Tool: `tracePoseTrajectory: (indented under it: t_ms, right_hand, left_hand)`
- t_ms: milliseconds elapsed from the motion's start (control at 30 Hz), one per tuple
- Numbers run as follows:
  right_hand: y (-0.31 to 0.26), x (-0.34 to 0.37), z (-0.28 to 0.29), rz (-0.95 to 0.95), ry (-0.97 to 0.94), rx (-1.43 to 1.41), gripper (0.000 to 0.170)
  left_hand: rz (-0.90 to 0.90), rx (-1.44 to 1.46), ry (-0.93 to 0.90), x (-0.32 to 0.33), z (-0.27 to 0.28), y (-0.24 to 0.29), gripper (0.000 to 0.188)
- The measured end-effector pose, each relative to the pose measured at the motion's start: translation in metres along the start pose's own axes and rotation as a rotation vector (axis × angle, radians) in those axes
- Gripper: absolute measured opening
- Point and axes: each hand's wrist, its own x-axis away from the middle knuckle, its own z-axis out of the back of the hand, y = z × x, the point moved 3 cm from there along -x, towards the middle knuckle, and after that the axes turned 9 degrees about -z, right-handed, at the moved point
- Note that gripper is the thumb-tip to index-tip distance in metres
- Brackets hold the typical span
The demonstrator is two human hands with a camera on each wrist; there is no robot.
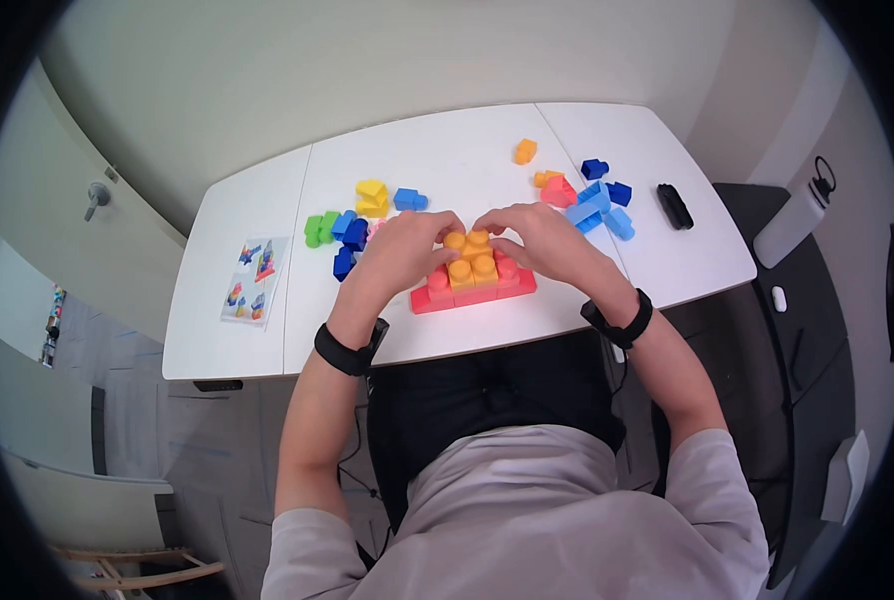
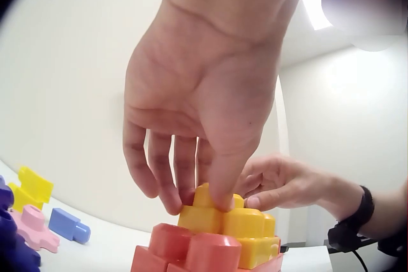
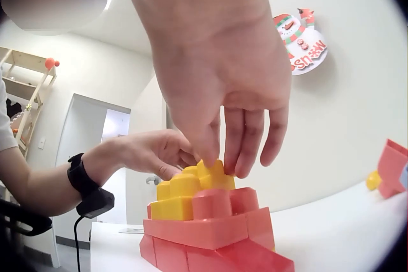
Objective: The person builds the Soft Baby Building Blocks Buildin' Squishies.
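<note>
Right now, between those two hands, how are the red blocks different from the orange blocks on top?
Color: the red blocks are pinkish red, while the orange blocks are yellowy orange. Width: the red blocks spread out wider; the orange blocks make a narrower stack. Place: the red blocks form the bottom; the orange blocks sit above. Both have round knobs on top.

Both hands are at yellow blocks beside red blocks, though the right one's contact is unclear.
</note>
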Motion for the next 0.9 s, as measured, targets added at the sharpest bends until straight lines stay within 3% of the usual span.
tracePoseTrajectory:
  t_ms: [67, 133, 200, 233, 333, 400, 500, 700, 800, 900]
  right_hand:
    - [0.005, -0.003, 0.005, 0.021, -0.013, 0.015, 0.03]
    - [0.021, -0.008, 0.017, -0.048, 0.094, -0.045, 0.029]
    - [0.039, -0.023, 0.041, -0.254, 0.085, -0.025, 0.031]
    - [0.055, -0.033, 0.047, -0.253, 0.078, -0.024, 0.031]
    - [0.107, -0.057, 0.045, -0.375, 0.088, 0.208, 0.034]
    - [0.13, -0.068, 0.032, -0.455, -0.001, 0.449, 0.041]
    - [0.14, -0.08, 0.013, -0.537, -0.126, 0.48, 0.045]
    - [0.152, -0.09, -0.015, -0.501, -0.236, 0.649, 0.034]
    - [0.153, -0.093, -0.022, -0.45, -0.218, 0.696, 0.04]
    - [0.136, -0.09, -0.012, -0.386, -0.196, 0.558, 0.039]
  left_hand:
    - [-0.023, -0.022, -0.037, 0.002, 0.002, 0.001, 0.034]
    - [-0.039, -0.043, -0.003, 0.006, 0.008, 0.002, 0.036]
    - [-0.047, -0.06, 0.023, 0.01, 0.013, -0.001, 0.038]
    - [-0.043, -0.055, 0.033, 0.011, 0.017, -0.004, 0.04]
    - [-0.024, -0.053, 0.031, 0.013, 0.023, -0.007, 0.039]
    - [-0.008, -0.055, 0.027, 0.013, 0.027, -0.009, 0.037]
    - [-0.02, -0.046, 0.037, 0.014, 0.025, -0.009, 0.034]
    - [-0.017, -0.074, 0.031, 0.016, 0.026, -0.015, 0.029]
    - [0.009, -0.064, 0.051, 0.018, 0.031, -0.015, 0.029]
    - [0.006, -0.075, 0.066, 0.019, 0.033, -0.018, 0.029]
